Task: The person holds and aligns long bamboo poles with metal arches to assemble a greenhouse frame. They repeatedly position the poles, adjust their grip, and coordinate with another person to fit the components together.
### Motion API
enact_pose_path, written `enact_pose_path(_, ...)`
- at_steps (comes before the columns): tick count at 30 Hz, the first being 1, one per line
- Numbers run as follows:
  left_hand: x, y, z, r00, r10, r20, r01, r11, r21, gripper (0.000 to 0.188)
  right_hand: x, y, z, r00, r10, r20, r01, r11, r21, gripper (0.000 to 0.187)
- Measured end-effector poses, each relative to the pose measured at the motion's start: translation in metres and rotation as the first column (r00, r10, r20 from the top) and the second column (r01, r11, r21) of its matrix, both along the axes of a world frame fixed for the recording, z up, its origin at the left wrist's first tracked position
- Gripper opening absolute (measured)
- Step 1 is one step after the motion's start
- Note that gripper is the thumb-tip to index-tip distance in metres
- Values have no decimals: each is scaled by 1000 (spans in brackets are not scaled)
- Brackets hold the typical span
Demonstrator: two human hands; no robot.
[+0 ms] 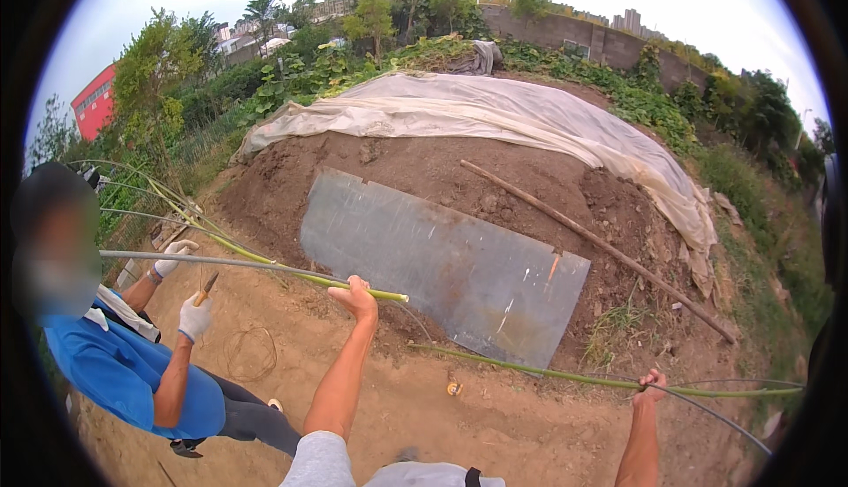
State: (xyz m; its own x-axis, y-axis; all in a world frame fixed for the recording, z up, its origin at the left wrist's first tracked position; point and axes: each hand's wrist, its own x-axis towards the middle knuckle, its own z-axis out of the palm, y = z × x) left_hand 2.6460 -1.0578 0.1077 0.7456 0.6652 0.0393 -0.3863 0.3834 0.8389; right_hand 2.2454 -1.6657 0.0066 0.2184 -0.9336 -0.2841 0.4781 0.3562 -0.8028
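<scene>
My left hand [356, 297] is raised in front of me, its fingers closed around a green bamboo pole [305, 277] near the pole's cut end. A grey rod [203, 260] runs along that pole into the same grip. Lower at the right, my right hand [652, 385] is closed on a second green bamboo pole [548, 374], which lies nearly level. A thin dark rod [720, 416] curves away from that hand to the right. At left, a co-worker in a blue shirt [132, 368] wears white gloves and holds an orange-handled tool [207, 288].
A metal sheet [433, 262] leans on an earth mound partly covered by pale plastic sheeting [495, 102]. A wooden pole [601, 244] lies across the mound. On the dirt are a wire coil [251, 353] and a small orange roll [454, 389].
</scene>
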Motion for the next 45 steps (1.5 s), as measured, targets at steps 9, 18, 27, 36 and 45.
enact_pose_path(9, 4, -1, -7, 1000, 19, -11, -18, 999, 50, 25, -3, 6, 9, 1000, -6, 12, 7, 1000, -5, 22)
enact_pose_path(18, -1, -2, 1, 1000, 8, -10, -8, 1000, 29, 26, -3, -4, -1, 999, 1, 42, 0, 1000, -9, 22)
enact_pose_path(27, -1, -2, -1, 1000, -7, 21, 7, 1000, -4, 28, -4, 4, 7, 1000, 11, 13, -11, 1000, -13, 22)
enact_pose_path(36, 1, -4, 2, 999, 23, 27, -22, 999, -37, 27, -2, 3, 6, 1000, -25, 10, 25, 1000, -10, 25)
enact_pose_path(45, 2, -1, -3, 999, 19, 43, -18, 1000, -21, 29, 0, 6, 7, 1000, -8, 2, 8, 1000, -28, 22)
